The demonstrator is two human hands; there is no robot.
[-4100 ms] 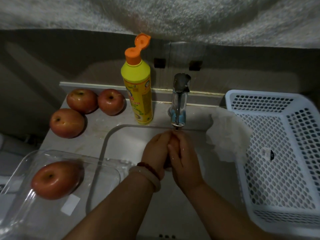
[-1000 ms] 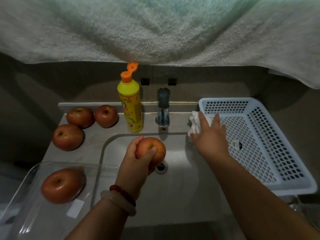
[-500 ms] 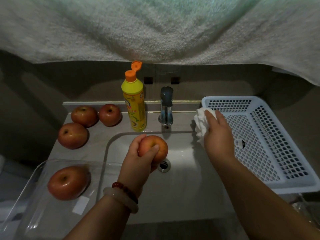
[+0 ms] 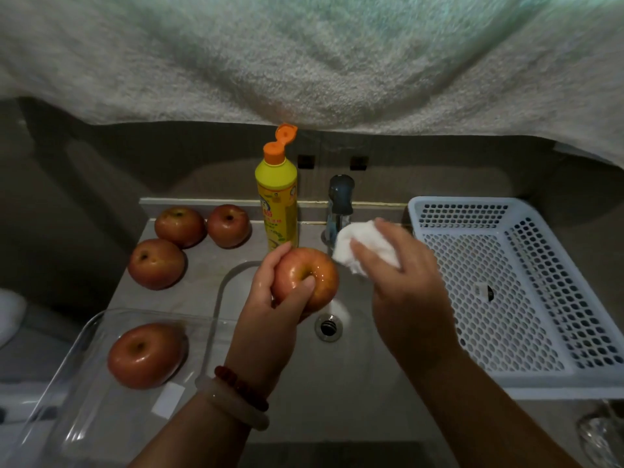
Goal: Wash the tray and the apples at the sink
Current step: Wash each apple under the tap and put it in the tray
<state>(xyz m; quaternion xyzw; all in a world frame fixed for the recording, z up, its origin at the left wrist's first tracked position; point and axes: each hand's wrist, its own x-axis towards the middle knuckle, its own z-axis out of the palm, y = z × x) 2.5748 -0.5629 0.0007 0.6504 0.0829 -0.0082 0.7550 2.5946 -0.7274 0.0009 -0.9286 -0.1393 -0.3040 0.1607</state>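
My left hand (image 4: pixel 270 312) grips a wet red apple (image 4: pixel 309 271) above the sink basin (image 4: pixel 354 359), thumb pressed near its stem dimple. My right hand (image 4: pixel 401 275) holds a crumpled white cloth (image 4: pixel 358 244) just to the right of that apple, close to the tap (image 4: pixel 341 204). A clear plastic tray (image 4: pixel 84 407) sits at the lower left with one apple (image 4: pixel 145 354) lying in it. Three more apples (image 4: pixel 157 263) (image 4: pixel 180 226) (image 4: pixel 229 226) rest on the counter to the left of the sink.
A yellow dish-soap bottle (image 4: pixel 277 204) with its orange cap flipped open stands behind the sink. A white perforated basket (image 4: pixel 526 298) fills the right side. A pale towel (image 4: pixel 304 55) hangs overhead. The drain (image 4: pixel 328 327) lies below the held apple.
My right hand lifted the white cloth from beside the basket and brought it left toward the apple. My left hand raised the apple a little; earlier both hands rubbed it under the tap.
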